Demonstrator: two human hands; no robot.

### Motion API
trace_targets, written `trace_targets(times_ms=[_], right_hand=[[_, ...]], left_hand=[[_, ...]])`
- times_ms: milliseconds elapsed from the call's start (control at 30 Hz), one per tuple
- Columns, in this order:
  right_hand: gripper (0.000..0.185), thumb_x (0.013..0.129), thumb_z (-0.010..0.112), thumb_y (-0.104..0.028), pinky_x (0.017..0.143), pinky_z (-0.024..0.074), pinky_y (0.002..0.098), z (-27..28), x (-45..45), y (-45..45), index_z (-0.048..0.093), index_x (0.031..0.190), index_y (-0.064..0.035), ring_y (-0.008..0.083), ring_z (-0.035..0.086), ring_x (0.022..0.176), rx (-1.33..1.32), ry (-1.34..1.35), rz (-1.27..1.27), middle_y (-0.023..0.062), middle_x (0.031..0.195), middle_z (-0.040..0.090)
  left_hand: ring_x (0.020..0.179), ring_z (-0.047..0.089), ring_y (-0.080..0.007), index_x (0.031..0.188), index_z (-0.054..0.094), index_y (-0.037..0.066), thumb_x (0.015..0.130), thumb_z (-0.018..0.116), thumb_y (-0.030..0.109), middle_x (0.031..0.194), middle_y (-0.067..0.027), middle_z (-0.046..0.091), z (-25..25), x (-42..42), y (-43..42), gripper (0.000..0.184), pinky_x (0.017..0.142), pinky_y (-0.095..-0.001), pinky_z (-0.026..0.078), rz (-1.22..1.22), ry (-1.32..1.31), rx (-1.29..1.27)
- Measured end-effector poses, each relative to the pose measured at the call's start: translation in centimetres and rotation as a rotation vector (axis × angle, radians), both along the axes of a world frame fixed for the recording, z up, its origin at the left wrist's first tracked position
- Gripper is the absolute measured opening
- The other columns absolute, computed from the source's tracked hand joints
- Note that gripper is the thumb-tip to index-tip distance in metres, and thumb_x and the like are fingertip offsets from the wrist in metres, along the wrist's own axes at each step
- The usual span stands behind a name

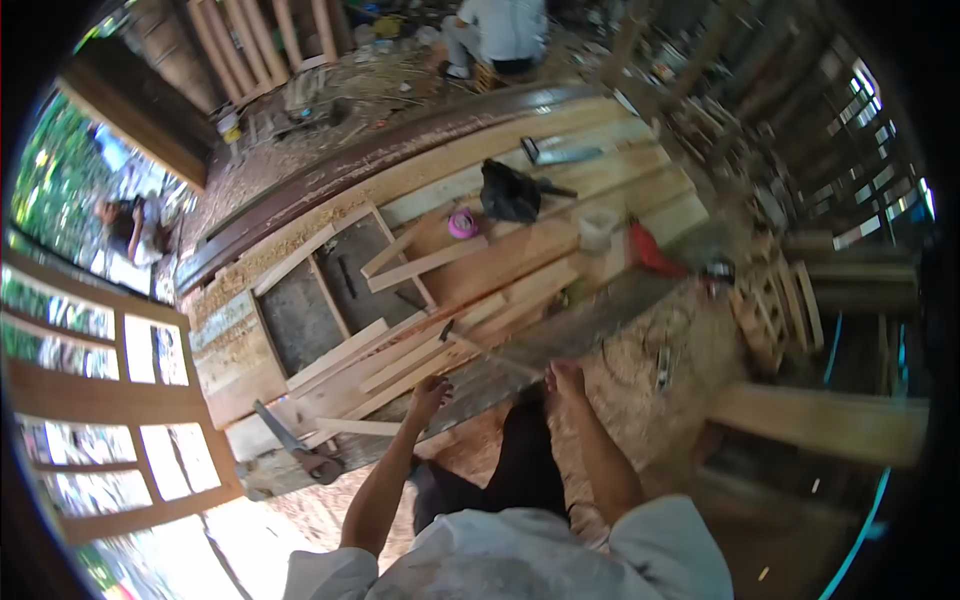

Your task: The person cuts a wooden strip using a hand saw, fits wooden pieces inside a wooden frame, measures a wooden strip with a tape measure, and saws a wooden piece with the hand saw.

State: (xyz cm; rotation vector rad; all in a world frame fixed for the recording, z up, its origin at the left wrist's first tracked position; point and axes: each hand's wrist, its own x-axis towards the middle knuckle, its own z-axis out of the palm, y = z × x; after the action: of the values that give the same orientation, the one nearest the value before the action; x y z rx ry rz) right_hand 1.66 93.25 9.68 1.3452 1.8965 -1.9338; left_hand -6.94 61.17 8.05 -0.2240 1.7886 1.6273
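Observation:
My right hand [566,379] is closed around the handle end of a hammer [490,352], held over the near edge of the workbench. The hammer's head points left, above some narrow wooden strips [430,365]. My left hand [430,395] is at the bench's near edge, its fingers loosely curled and apart, with nothing visible in them. Beyond the strips lies a wooden frame [318,285] with crosspieces. Two joined slats [425,265] rest across its right side. A handsaw [290,440] lies at the bench's near left corner.
On the bench are a pink roll [462,223], a black bag [510,190], a clear container [597,228], a red object [652,250] and another saw [560,153]. Wooden pieces [765,310] are stacked at right. One person [505,30] sits beyond the bench; another [135,225] is at left.

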Motion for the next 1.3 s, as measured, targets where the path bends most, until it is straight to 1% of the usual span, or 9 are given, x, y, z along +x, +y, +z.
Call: trace_targets(times_ms=[300,600,667,733,933,1067,1167,1233,1300], right_hand=[[0.02,0.096,0.055,-0.015,0.052,0.0482,0.0275,0.5,-2.4,12.0,0.056,0.111,-0.0017,0.0133,0.059,0.062,-0.033,-0.096,0.277,0.0064,0.083,0.062],[0.019,0.093,0.057,-0.016,0.055,0.0497,0.0271,-2.5,-22.2,11.4,0.061,0.107,-0.0038,0.0105,0.059,0.066,-0.006,0.132,0.567,0.0042,0.084,0.063],[0.021,0.092,0.055,-0.015,0.065,0.0526,0.0317,-3.2,-27.4,10.0,0.061,0.11,-0.0046,0.0178,0.064,0.077,0.021,0.16,0.667,0.0088,0.092,0.066],[0.023,0.09,0.053,-0.012,0.082,0.0507,0.0363,-5.1,-31.7,9.0,0.06,0.111,-0.0041,0.0286,0.064,0.096,0.471,0.418,0.887,0.0166,0.108,0.065],[0.054,0.087,0.058,-0.015,0.1,0.0407,0.0381,-8.7,-40.5,5.3,0.039,0.134,0.0027,0.0357,0.05,0.121,0.359,0.485,0.969,0.0263,0.13,0.049],[0.081,0.076,0.072,-0.02,0.094,0.0438,0.0451,-12.5,-41.2,2.6,0.027,0.142,-0.005,0.0404,0.05,0.118,0.667,0.642,0.831,0.0235,0.129,0.049],[0.089,0.077,0.076,-0.026,0.103,0.0393,0.041,-12.2,-41.0,2.8,0.022,0.142,0.0,0.0355,0.045,0.124,0.673,0.733,0.891,0.025,0.13,0.043],[0.087,0.075,0.079,-0.025,0.094,0.0469,0.0386,-17.9,-42.0,2.5,0.026,0.139,-0.0006,0.0299,0.05,0.116,-0.099,0.74,0.613,0.02,0.121,0.049],[0.073,0.08,0.075,-0.021,0.086,0.0481,0.0354,-11.8,-41.0,2.1,0.03,0.133,-0.001,0.0259,0.053,0.105,-0.048,0.718,0.608,0.0165,0.115,0.051]], left_hand=[[0.075,0.066,-0.0159,0.121,0.054,0.003,0.091,0.057,0.016,0.094,-0.0094,0.068,2.7,-0.9,13.5,0.033,0.064,-0.0282,0.051,0.257,-0.059,0.041],[0.083,0.068,-0.0271,0.105,0.065,0.002,0.089,0.059,0.026,0.093,-0.0165,0.069,0.3,-18.6,15.3,0.03,0.072,-0.0372,0.052,0.052,0.49,-0.449],[0.091,0.066,-0.0344,0.104,0.067,0.005,0.088,0.06,0.03,0.095,-0.0191,0.069,-0.9,-22.9,15.7,0.031,0.078,-0.0417,0.052,0.093,0.655,-0.584],[0.096,0.064,-0.0382,0.108,0.065,0.004,0.088,0.061,0.032,0.098,-0.0219,0.068,-2.2,-27.3,16.3,0.035,0.082,-0.0436,0.051,0.079,0.657,-0.629],[0.096,0.065,-0.0378,0.113,0.058,-0.006,0.085,0.065,0.037,0.098,-0.0265,0.066,-7.0,-34.6,20.2,0.052,0.079,-0.0435,0.052,0.118,0.598,-0.771],[0.093,0.067,-0.0373,0.12,0.052,-0.009,0.083,0.067,0.039,0.102,-0.0288,0.065,-8.6,-36.7,21.1,0.062,0.076,-0.042,0.054,0.072,0.441,-0.716],[0.086,0.067,-0.0306,0.117,0.051,-0.009,0.083,0.067,0.037,0.099,-0.026,0.065,-10.1,-37.1,21.1,0.06,0.072,-0.0403,0.054,0.152,0.214,-0.273],[0.08,0.064,-0.0242,0.107,0.054,-0.007,0.083,0.067,0.038,0.09,-0.0198,0.064,-11.9,-35.0,23.4,0.053,0.07,-0.0388,0.052,0.381,0.379,-0.191],[0.073,0.061,-0.0194,0.098,0.056,-0.005,0.085,0.066,0.04,0.083,-0.0144,0.062,-8.6,-32.9,23.4,0.048,0.066,-0.0364,0.051,0.407,0.495,-0.227]])
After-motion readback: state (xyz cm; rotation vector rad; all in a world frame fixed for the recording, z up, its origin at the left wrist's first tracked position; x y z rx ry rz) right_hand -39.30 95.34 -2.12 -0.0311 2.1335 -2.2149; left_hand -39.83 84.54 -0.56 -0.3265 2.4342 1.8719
